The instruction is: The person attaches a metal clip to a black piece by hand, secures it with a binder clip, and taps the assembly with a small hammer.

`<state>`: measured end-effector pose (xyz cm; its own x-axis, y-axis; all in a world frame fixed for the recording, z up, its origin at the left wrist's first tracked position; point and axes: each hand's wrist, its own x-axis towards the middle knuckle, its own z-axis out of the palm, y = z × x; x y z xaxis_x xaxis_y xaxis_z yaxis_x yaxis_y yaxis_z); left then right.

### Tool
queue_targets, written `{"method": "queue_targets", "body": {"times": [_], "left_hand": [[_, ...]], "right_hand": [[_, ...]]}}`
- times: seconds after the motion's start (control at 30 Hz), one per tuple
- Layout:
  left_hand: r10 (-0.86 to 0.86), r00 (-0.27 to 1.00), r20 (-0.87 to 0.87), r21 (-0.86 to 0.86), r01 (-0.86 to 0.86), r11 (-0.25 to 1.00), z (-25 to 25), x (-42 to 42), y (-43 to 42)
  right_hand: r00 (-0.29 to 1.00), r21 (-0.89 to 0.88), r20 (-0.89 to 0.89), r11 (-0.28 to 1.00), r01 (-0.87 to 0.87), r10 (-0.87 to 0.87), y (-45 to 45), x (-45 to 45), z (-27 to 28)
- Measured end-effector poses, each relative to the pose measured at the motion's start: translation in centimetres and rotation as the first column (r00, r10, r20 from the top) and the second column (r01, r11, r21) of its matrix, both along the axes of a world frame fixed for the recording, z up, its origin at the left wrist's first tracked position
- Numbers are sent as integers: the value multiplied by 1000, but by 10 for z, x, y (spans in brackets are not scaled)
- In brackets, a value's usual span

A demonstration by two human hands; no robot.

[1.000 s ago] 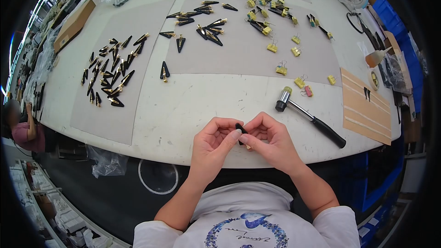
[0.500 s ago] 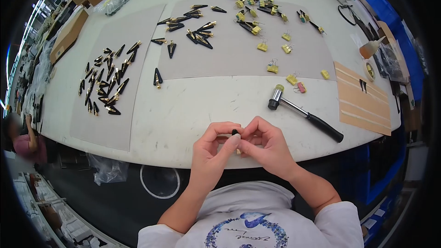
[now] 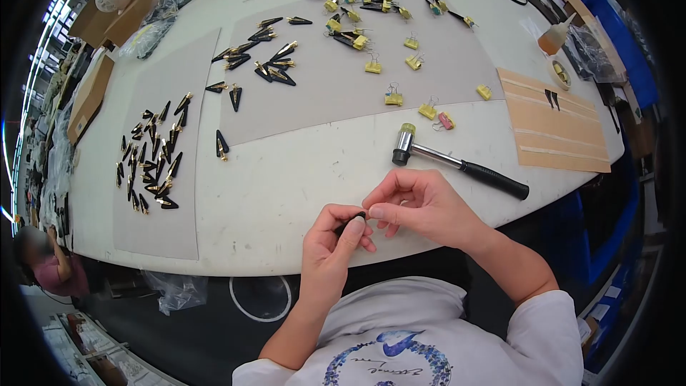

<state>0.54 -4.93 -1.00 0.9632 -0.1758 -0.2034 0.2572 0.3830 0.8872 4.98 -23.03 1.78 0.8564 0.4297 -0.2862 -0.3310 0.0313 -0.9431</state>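
Near the table's front edge, my left hand (image 3: 330, 239) is closed around a small black piece (image 3: 361, 216), which looks like one of the black hair clips; the fingers cover most of it. My right hand (image 3: 425, 209) meets it from the right, thumb and forefinger pinched together at its upper end. What lies between those two fingertips is too small to make out. Beyond my right hand a mallet (image 3: 436, 156) lies on the table, its black handle pointing right. One black and gold hair clip (image 3: 221, 144) lies alone to the left.
Black hair clips (image 3: 153, 161) lie scattered on a grey sheet (image 3: 171, 239) at left. Farther back are more clips (image 3: 277, 73) and several yellow binder clips (image 3: 393, 96). At right are a tan board (image 3: 557, 132) with pale strips and a bottle (image 3: 552, 41). A person (image 3: 61, 271) sits at far left.
My right hand has shifted right and up, partly away from my left hand, and its fingers have straightened. My left hand still holds the black piece. The view has turned slightly.
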Motion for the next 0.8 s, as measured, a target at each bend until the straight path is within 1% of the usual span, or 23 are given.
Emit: {"method": "queue_targets", "body": {"times": [0.07, 0.17, 0.3, 0.37, 0.5, 0.57, 0.8], "left_hand": [[-28, 1000, -11, -24, 27, 999, -1, 0, 1], [-24, 999, -27, 2, 24, 1000, 0, 0, 1], [-22, 1000, -18, 38, 23, 999, -2, 0, 1], [-24, 1000, 20, 36, 23, 999, -2, 0, 0], [-26, 1000, -4, 78, 26, 997, 2, 1, 1], [-28, 1000, 2, 97, 27, 995, 2, 2, 2], [-34, 999, 3, 102, 33, 994, 0, 3, 4]], "right_hand": [[999, 17, 7, 999, -35, 35, -1, 2, 0], [997, 19, -40, 997, -70, 71, -3, 8, 2], [996, 47, -43, 996, -77, 79, -3, 10, 3], [995, 20, -34, 995, -93, 94, -3, 11, 3], [994, 14, -36, 994, -106, 106, -4, 13, 1], [993, -27, -11, 993, -119, 119, -3, 14, 3], [991, -56, -4, 989, -135, 135, -2, 16, 6]]}}
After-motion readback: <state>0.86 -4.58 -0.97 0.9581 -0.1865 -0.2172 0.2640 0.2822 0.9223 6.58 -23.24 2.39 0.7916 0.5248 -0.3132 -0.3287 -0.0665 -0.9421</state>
